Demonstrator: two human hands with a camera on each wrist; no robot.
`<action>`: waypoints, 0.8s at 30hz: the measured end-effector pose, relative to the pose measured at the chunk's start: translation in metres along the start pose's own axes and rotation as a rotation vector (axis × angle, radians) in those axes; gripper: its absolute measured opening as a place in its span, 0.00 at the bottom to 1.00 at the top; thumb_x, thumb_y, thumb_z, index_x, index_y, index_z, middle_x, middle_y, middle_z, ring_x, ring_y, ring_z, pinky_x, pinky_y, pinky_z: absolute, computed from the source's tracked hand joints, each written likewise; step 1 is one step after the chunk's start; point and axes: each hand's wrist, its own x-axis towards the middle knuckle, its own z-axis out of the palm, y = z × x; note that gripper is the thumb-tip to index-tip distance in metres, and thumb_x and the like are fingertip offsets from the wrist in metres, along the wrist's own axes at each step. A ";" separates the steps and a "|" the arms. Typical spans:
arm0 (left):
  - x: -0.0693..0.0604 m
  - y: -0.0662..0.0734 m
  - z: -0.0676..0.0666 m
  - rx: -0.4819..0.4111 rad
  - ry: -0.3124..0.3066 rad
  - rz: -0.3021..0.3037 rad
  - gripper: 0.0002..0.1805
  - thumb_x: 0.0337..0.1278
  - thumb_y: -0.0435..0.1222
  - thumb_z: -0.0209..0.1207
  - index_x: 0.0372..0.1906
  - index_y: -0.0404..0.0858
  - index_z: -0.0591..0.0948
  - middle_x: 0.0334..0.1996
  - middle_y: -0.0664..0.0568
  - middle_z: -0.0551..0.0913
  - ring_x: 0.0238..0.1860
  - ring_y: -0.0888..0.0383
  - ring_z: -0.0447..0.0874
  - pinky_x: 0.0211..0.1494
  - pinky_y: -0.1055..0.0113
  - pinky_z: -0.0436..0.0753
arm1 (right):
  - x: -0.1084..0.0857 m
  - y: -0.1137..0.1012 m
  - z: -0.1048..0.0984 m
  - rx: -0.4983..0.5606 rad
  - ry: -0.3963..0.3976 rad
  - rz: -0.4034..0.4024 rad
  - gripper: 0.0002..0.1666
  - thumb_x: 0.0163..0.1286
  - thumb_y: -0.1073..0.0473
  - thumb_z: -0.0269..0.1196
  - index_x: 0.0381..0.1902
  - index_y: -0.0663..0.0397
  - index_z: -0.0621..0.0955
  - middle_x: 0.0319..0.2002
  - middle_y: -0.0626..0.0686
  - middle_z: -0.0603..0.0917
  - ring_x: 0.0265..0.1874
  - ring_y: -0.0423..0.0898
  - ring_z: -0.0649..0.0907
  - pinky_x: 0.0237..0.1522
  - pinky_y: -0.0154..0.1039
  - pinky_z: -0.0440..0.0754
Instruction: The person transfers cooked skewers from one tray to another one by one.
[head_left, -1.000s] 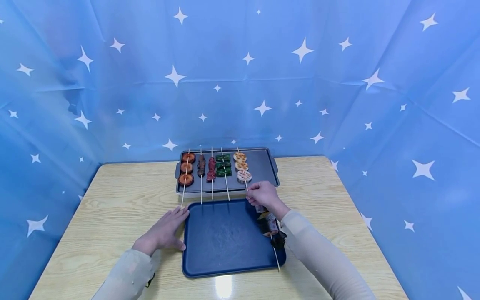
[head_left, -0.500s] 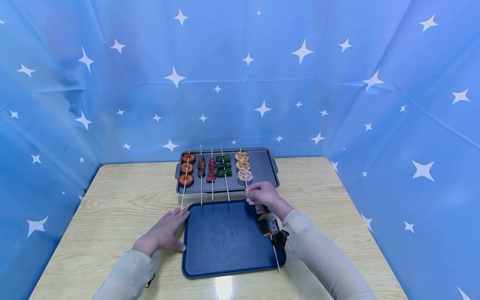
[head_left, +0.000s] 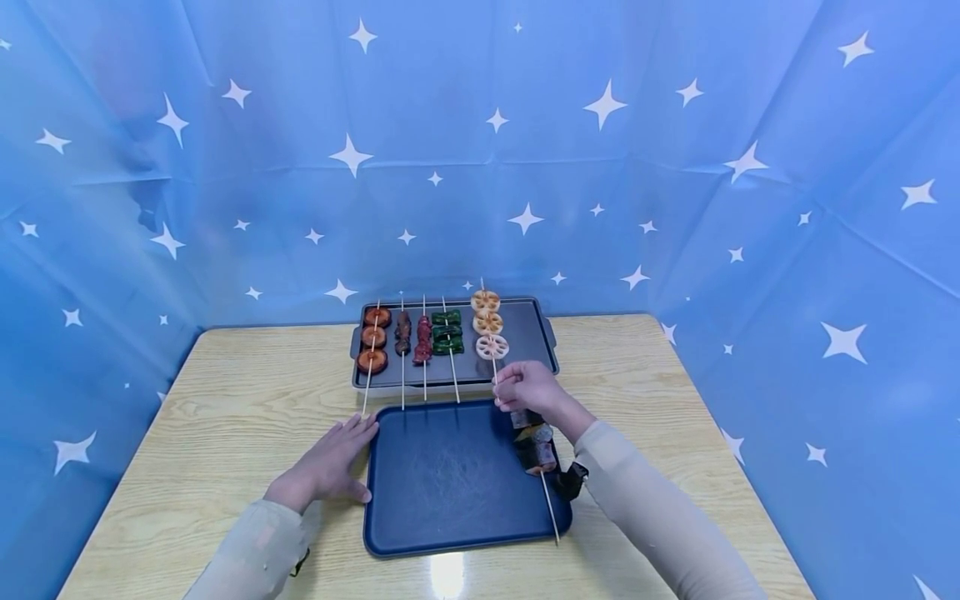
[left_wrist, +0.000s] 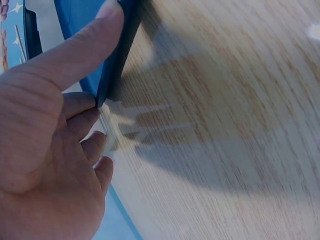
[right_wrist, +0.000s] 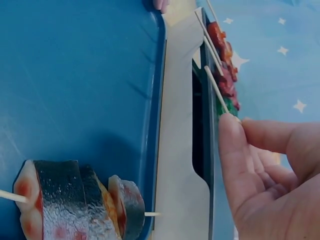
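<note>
My right hand (head_left: pixel 531 390) pinches the stick of a lotus root skewer (head_left: pixel 488 323) between thumb and fingers. Its round slices hang over the right half of the dark grill plate (head_left: pixel 525 333), with the far end tilted up. In the right wrist view the fingers hide that skewer. My left hand (head_left: pixel 330 462) rests at the left edge of the blue tray (head_left: pixel 450 475), fingers spread, thumb against the rim in the left wrist view. A fish-chunk skewer (head_left: pixel 537 450) lies along the tray's right side, its stick end over the front rim.
On the grill plate lie skewers of brown-orange round slices (head_left: pixel 372 337), dark brown pieces (head_left: pixel 402 332), red meat (head_left: pixel 423 337) and green pepper (head_left: pixel 447 331). Their sticks point forward. A light wooden table (head_left: pixel 202 400) bears everything, with a blue star-patterned curtain (head_left: pixel 450 167) behind.
The far end of the lotus root skewer has risen and shifted slightly right, and its slices face me more. My right forearm has moved a little right. My left hand has stayed put.
</note>
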 end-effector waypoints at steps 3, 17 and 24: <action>0.000 0.001 0.000 0.005 0.001 0.001 0.58 0.32 0.43 0.77 0.72 0.29 0.61 0.76 0.38 0.55 0.77 0.37 0.47 0.80 0.43 0.49 | -0.004 0.000 -0.003 -0.011 -0.025 -0.003 0.07 0.66 0.68 0.61 0.42 0.66 0.78 0.36 0.62 0.85 0.30 0.47 0.87 0.35 0.39 0.89; 0.000 0.000 0.001 0.005 0.010 0.011 0.58 0.32 0.43 0.77 0.72 0.28 0.61 0.76 0.37 0.56 0.77 0.36 0.48 0.80 0.42 0.49 | -0.028 0.005 -0.010 -0.097 -0.079 -0.051 0.03 0.65 0.67 0.62 0.34 0.64 0.78 0.26 0.54 0.85 0.28 0.48 0.85 0.40 0.48 0.89; 0.000 0.000 0.001 0.001 0.004 -0.010 0.58 0.33 0.43 0.77 0.73 0.29 0.60 0.76 0.39 0.55 0.77 0.37 0.46 0.80 0.43 0.47 | -0.041 0.006 -0.014 -0.199 -0.066 -0.073 0.04 0.63 0.66 0.64 0.31 0.62 0.80 0.21 0.51 0.83 0.23 0.43 0.80 0.32 0.42 0.87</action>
